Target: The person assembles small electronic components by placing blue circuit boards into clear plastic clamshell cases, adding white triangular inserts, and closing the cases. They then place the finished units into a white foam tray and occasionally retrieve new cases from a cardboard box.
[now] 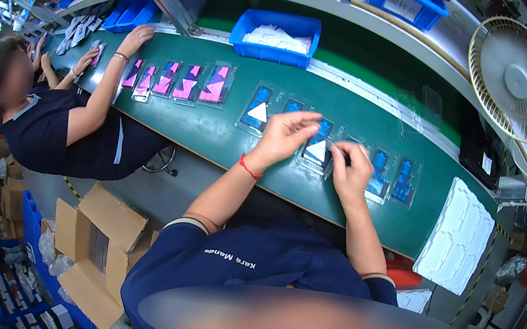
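Observation:
A row of flat blue-and-black rectangular panels in clear plastic lies on the green bench (237,161). White triangular pieces sit on the leftmost panel (258,106) and on the panel in front of me (323,132). My left hand (280,139), with a red cord at its wrist, hovers at the left side of that middle panel, fingers stretched out. My right hand (353,173) is at the panel's right side by the white triangle (316,150), thumb and bent fingers drawn together. Whatever lies between those fingertips is too small to make out. Two blue panels (380,170) rest farther right.
Farther left, a co-worker (77,113) handles items near a row of pink-and-black panels (186,82). A blue bin (275,38) of white pieces stands behind the bench. A fan (515,79) and a white moulded tray (457,236) are at right. An open carton (100,243) stands lower left.

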A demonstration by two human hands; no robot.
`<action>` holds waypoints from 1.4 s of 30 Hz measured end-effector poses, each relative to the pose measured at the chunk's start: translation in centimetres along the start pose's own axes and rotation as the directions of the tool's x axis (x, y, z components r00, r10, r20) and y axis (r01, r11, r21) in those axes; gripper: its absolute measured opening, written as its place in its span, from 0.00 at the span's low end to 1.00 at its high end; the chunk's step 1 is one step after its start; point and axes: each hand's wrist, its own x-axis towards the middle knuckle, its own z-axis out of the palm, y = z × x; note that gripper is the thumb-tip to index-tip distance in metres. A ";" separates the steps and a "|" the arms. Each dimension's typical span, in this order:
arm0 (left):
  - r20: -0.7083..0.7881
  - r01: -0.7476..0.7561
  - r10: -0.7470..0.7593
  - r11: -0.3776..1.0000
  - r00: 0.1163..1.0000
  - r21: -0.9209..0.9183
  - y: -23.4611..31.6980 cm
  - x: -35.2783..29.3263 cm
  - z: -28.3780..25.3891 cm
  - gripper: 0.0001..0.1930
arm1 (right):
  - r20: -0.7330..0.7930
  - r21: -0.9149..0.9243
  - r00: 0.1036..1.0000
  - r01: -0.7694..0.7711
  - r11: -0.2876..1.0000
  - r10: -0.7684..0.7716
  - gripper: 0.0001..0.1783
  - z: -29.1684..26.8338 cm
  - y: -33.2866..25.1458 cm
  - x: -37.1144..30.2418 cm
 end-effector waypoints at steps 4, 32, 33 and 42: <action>-0.127 -0.247 0.366 0.807 0.922 0.537 2.4 7.2 -5.8 0.11 | 0.080 -0.393 0.900 0.424 0.816 -0.429 0.10 -3.3 2.1 -1.6; 0.293 0.110 -0.084 0.991 0.953 -0.074 4.3 13.2 -5.4 0.17 | -0.016 0.023 1.000 -0.013 1.000 0.013 0.13 -2.9 1.6 -0.3; 0.348 0.117 -0.083 0.990 0.934 -0.080 3.6 11.5 -3.6 0.21 | -0.031 0.183 0.992 -0.116 0.976 0.123 0.14 -2.1 2.4 0.1; 0.478 0.132 -0.157 0.987 0.864 0.087 0.6 3.9 5.0 0.27 | 0.079 0.450 0.946 -0.315 0.836 0.314 0.12 -4.6 2.7 1.7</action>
